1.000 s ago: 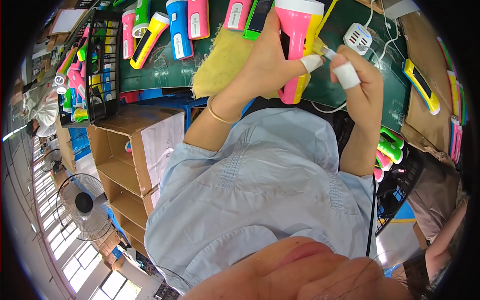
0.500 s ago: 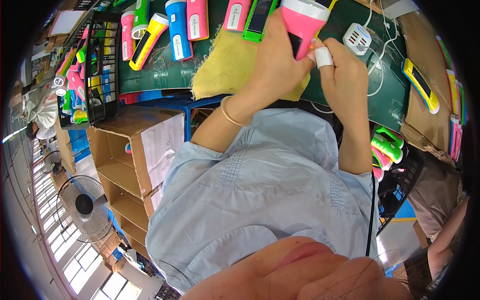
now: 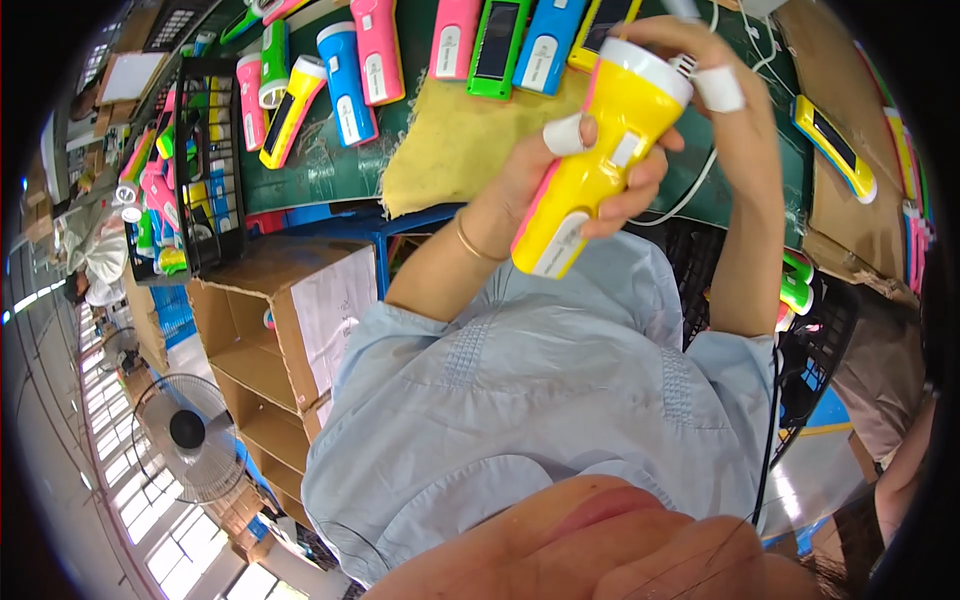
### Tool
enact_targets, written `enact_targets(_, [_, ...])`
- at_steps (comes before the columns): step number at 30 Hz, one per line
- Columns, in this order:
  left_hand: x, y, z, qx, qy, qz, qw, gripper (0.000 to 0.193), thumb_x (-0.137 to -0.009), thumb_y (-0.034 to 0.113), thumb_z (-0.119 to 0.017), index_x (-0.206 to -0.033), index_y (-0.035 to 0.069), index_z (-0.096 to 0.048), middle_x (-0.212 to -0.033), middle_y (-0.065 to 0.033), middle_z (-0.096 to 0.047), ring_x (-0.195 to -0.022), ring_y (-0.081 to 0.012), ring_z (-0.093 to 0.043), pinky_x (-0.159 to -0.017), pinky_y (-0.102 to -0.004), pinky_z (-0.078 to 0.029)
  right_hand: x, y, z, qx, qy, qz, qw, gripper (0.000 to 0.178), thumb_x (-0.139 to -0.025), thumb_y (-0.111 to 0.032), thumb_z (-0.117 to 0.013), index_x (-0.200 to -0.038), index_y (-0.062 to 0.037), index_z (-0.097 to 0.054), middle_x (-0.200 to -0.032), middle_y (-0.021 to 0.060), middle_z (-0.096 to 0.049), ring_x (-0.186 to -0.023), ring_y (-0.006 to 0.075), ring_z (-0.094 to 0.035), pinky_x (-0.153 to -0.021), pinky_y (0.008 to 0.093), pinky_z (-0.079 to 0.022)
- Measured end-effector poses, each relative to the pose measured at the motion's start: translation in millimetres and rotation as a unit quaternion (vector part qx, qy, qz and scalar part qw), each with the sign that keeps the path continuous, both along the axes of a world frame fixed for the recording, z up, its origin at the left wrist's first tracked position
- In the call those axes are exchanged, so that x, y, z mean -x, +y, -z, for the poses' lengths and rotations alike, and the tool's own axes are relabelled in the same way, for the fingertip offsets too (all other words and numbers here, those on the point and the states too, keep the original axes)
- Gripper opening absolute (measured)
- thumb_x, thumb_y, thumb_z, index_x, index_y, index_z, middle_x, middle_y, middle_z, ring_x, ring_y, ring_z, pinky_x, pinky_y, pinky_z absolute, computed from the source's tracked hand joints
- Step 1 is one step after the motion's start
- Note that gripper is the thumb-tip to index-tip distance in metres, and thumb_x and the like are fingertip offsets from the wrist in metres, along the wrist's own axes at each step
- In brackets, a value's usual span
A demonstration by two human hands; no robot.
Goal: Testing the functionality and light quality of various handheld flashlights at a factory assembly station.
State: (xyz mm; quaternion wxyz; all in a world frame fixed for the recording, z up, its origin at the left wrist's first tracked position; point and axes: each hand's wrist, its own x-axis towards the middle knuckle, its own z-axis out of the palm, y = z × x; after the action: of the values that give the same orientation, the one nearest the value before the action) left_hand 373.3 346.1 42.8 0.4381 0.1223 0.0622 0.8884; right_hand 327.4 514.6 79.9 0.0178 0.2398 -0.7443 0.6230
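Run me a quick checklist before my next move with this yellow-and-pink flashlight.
1. Left hand gripping the yellow-and-pink plastic flashlight: ok.
2. Round white rim seated on its head: ok, as far as visible.
3. Right hand clear of the head: not ok, it is right beside it.
4. Lamp lit: cannot tell, its front faces away.
5. Frayed yellow cloth lying on the scratched green tabletop: ok.
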Motion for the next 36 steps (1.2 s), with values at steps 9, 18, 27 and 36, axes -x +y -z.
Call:
enact_targets(9, [-3,2,-10,0.393,0.150,-0.085,0.903,0.044,-0.076,0.018,-0.065,-0.111,-0.001,-0.045,-0.084,-0.0092,-0.056,-0.059,-0.0180,-0.058,-0.053,-0.0283,-0.049,11,-6,8,-0.108,0.078,-0.072,0.988,0.039,-0.090,-0.033,-0.036,-0.084,-0.0007,-0.058,-0.078,0.0066,-0.059,-0.069,0.0147,-0.056,-0.061,0.0250,-0.043])
enact_targets(18, [4,-4,-10,0.274,0.060,0.017,0.960,0.034,-0.076,0.011,-0.065,-0.103,0.001,-0.046,-0.078,-0.0078,-0.056,-0.056,-0.0174,-0.059,-0.048,-0.0286,-0.049,17,2,9,-0.095,0.030,-0.163,0.982,0.037,-0.088,-0.032,-0.039,-0.084,-0.0009,-0.057,-0.078,0.0060,-0.059,-0.068,0.0147,-0.056,-0.061,0.0253,-0.043])
enact_targets(27, [0,-4,-14,0.438,0.114,-0.028,0.891,0.034,-0.076,0.011,-0.065,-0.101,0.000,-0.046,-0.076,-0.0081,-0.056,-0.054,-0.0172,-0.059,-0.047,-0.0292,-0.049,15,-5,12,-0.213,0.012,-0.087,0.973,0.034,-0.083,-0.030,-0.042,-0.081,0.0006,-0.058,-0.073,0.0101,-0.060,-0.065,0.0203,-0.058,-0.061,0.0284,-0.044])
enact_targets(36, [-2,3,-9,0.490,0.140,-0.045,0.859,0.038,-0.075,0.011,-0.067,-0.103,0.000,-0.044,-0.075,-0.0080,-0.057,-0.054,-0.0166,-0.059,-0.048,-0.0288,-0.048,11,-6,18,-0.242,-0.003,-0.022,0.970,0.041,-0.082,-0.032,-0.043,-0.079,0.0051,-0.060,-0.068,0.0147,-0.061,-0.061,0.0239,-0.058,-0.059,0.0314,-0.044])
